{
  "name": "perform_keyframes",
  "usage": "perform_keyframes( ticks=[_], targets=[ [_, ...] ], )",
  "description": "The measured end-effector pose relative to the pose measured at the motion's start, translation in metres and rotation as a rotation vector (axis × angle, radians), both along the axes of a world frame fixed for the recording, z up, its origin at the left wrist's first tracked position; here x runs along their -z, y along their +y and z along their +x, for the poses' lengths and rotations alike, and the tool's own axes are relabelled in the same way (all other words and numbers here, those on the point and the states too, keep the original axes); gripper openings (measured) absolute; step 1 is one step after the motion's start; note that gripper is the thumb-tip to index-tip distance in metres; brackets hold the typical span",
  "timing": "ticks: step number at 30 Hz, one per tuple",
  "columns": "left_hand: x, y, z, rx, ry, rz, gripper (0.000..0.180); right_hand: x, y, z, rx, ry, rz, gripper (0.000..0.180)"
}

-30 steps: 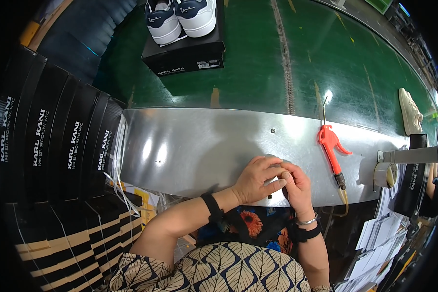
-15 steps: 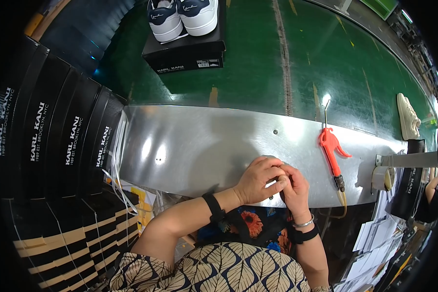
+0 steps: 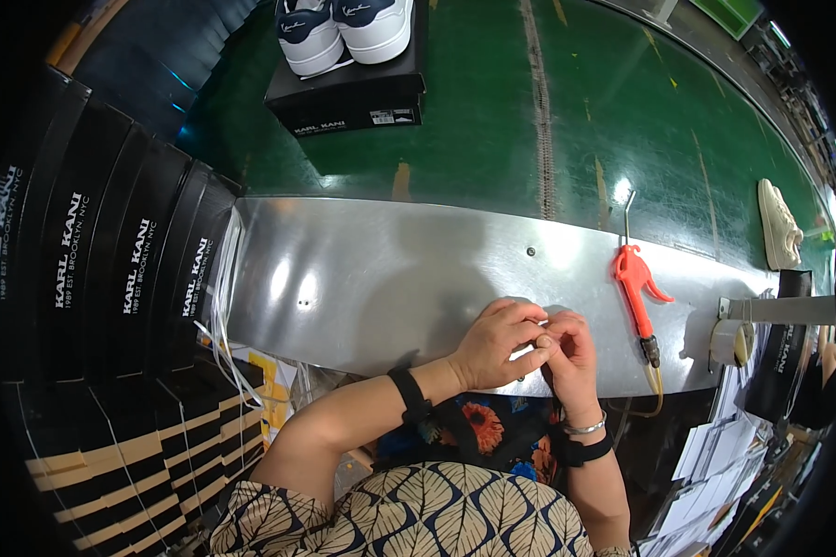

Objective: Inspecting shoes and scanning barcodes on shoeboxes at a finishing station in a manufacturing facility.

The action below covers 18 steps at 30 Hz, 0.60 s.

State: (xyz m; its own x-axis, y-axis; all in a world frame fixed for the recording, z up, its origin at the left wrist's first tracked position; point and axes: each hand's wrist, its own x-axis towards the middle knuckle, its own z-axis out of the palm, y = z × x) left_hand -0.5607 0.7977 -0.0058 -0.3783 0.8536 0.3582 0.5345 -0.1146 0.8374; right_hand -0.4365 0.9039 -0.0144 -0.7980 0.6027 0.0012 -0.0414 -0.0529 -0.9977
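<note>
My left hand (image 3: 502, 348) and my right hand (image 3: 571, 364) meet over the front edge of a metal ledge (image 3: 362, 260). The fingers of both are bent and pinched together, tip against tip. Whatever lies between them, if anything, is too small or hidden to name. To the right of my hands, a red air blow gun (image 3: 633, 292) with a thin bent nozzle rests on the ledge, its hose hanging over the front edge.
A black shoebox (image 3: 353, 102) carrying white sneakers (image 3: 344, 37) stands on the green conveyor belt (image 3: 492, 121). Black shoeboxes (image 3: 93, 223) are stacked at the left beside white straps (image 3: 223, 278). On the right are a cream shoe (image 3: 778, 226), a tape roll (image 3: 734, 342) and white papers (image 3: 715, 464).
The shoebox with the sneakers has shifted slightly up and left in the picture. My right hand has moved a little to the right, its fingers still at those of my left.
</note>
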Motion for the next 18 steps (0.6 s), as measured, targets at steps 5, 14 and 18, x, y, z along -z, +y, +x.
perform_keyframes(
  ticks=[5,14,18],
  targets=[
    [0.0,0.0,0.0,0.015,0.003,-0.013,0.02,-0.002,-0.001,0.001,-0.013,0.02,-0.096,0.013],
    [-0.002,-0.001,-0.001,0.035,0.014,-0.022,0.022,-0.009,-0.001,0.001,0.0,0.019,-0.102,0.013],
    [0.002,0.001,0.0,0.036,0.02,-0.02,0.021,-0.005,0.001,0.002,0.02,0.034,-0.188,0.015]
  ],
)
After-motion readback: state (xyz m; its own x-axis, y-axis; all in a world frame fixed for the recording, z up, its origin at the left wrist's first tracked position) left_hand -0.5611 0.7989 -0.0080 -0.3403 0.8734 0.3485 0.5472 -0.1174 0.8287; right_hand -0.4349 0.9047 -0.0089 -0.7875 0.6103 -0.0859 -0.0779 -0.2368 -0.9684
